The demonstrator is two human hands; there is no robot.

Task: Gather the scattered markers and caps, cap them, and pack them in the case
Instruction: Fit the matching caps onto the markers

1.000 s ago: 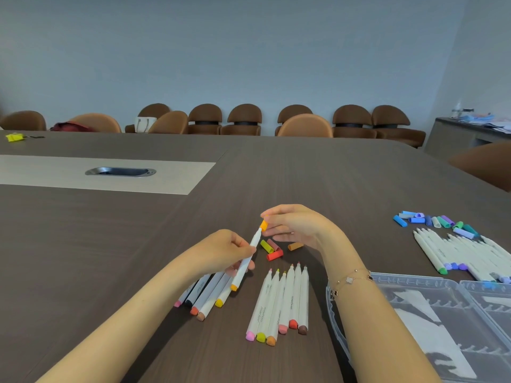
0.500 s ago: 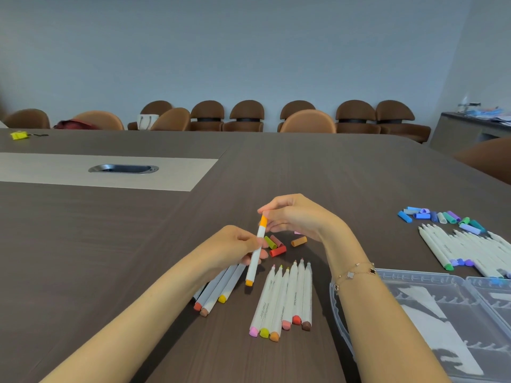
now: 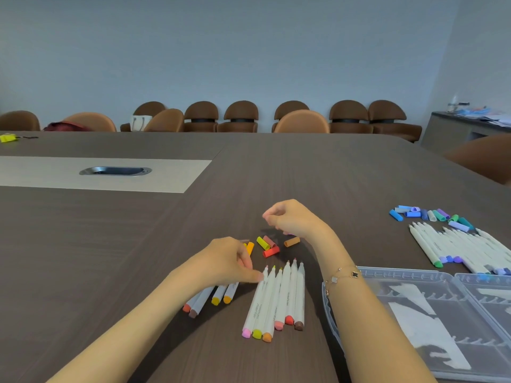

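Note:
My left hand lies flat over a bundle of capped markers; the orange marker's cap sticks out beyond its fingers. The thumb reaches toward a row of several uncapped white markers, whose tips point away from me. My right hand hovers behind them, fingers curled in with nothing visible in them. Below it lie loose caps: yellow, red and tan. The clear plastic case lies open at the lower right.
A second pile of white markers and several blue, green and purple caps sit at the right, behind the case. A metal cable port is set into the table's pale strip. Chairs line the far edge.
My left hand has lowered the capped orange marker onto the bundle at the left. My right hand has let go of the cap end and lifted slightly away.

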